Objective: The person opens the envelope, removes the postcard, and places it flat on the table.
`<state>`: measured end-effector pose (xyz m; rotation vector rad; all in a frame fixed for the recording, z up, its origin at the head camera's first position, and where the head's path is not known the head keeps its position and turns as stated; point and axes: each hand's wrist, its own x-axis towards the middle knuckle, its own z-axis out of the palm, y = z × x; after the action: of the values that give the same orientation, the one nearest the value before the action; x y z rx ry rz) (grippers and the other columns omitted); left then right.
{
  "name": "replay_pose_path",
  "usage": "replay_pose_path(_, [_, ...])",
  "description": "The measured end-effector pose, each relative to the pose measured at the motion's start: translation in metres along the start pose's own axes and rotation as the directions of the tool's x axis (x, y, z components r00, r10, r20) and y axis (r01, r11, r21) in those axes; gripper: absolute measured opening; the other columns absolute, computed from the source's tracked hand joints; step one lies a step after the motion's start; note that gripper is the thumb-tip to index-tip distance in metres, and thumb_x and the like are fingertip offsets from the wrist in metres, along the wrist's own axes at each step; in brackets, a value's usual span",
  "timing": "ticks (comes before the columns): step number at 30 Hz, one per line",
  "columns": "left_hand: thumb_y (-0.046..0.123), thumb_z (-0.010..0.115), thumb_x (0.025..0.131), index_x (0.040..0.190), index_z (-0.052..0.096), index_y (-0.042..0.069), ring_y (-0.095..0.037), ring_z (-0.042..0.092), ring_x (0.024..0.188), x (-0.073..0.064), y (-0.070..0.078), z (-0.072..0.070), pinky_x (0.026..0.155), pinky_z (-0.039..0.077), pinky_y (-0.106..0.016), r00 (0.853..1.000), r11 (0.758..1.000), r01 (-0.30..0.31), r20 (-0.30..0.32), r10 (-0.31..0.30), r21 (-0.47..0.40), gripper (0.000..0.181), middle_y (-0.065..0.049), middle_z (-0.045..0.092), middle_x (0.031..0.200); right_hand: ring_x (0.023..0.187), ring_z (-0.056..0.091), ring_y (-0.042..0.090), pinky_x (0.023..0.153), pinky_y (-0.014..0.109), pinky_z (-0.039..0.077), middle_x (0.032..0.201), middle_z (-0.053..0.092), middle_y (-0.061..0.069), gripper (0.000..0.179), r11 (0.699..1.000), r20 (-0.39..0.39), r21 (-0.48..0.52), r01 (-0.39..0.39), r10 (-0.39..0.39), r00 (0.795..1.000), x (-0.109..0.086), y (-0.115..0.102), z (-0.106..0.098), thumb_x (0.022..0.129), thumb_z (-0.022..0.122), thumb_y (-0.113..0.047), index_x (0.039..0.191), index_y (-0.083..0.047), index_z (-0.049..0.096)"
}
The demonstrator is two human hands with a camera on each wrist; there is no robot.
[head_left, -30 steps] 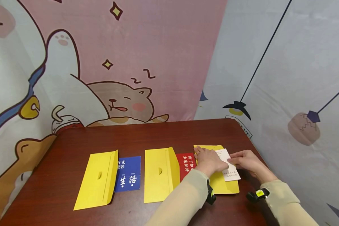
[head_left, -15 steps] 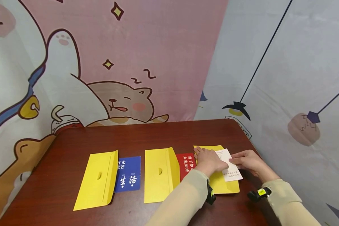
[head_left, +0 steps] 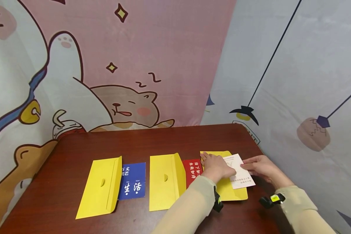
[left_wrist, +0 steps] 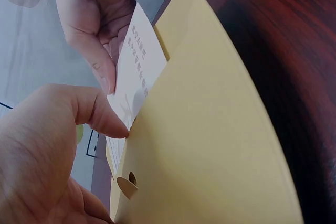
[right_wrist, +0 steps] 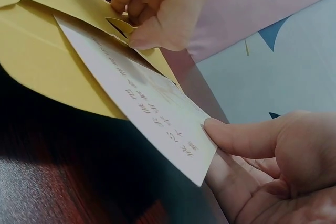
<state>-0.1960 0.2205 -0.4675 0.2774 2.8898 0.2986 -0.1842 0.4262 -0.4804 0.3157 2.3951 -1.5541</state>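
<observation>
At the right of the table lies a yellow envelope [head_left: 226, 191], its flap folded out to the right. A white card [head_left: 240, 178] with printed characters sticks partly out of its mouth. My left hand [head_left: 216, 166] grips the envelope, with the thumb at the mouth's edge by the small notch tab [right_wrist: 122, 25]. Between thumb and fingers, my right hand [head_left: 261, 167] pinches the card's outer right edge. In the right wrist view much of the card [right_wrist: 142, 109] shows outside the pocket; its inner end is hidden inside.
To the left, a second yellow envelope [head_left: 163, 182] has a red card [head_left: 192, 169] beside it, partly covered. Farther left are a third yellow envelope [head_left: 97, 188] and a blue card [head_left: 133, 180]. The dark wooden table [head_left: 134, 139] ends at patterned cloth walls.
My right hand has moved to the right, drawing the white card farther out of the envelope. My left hand has stayed in place on the envelope.
</observation>
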Motion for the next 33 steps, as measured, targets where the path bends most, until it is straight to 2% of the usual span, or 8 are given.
replay_pose_path(16, [0.071, 0.069, 0.077, 0.124, 0.074, 0.02, -0.035, 0.046, 0.144, -0.001, 0.001, 0.0, 0.123, 0.025, -0.055, 1.0, 1.0, -0.001, -0.008, 0.001, -0.008, 0.07, -0.003, 0.064, 0.142, 0.084, 0.076, 0.019, 0.074, 0.035, 0.063, 0.103, 0.077, 0.014, 0.055, 0.999, -0.004, 0.048, -0.013, 0.013, 1.0, -0.004, 0.008, -0.018, 0.098, 0.075, -0.008, 0.135, 0.026, 0.051])
replay_pose_path(33, [0.073, 0.065, 0.08, 0.135, 0.071, 0.022, -0.035, 0.044, 0.145, 0.001, 0.001, 0.001, 0.122, 0.027, -0.055, 1.0, 1.0, 0.006, 0.0, -0.006, 0.0, 0.076, -0.005, 0.059, 0.148, 0.083, 0.076, 0.022, 0.074, 0.037, 0.064, 0.101, 0.076, 0.014, 0.059, 0.999, -0.021, 0.041, -0.022, 0.023, 1.0, -0.009, 0.009, -0.033, 0.099, 0.073, -0.007, 0.137, 0.029, 0.046])
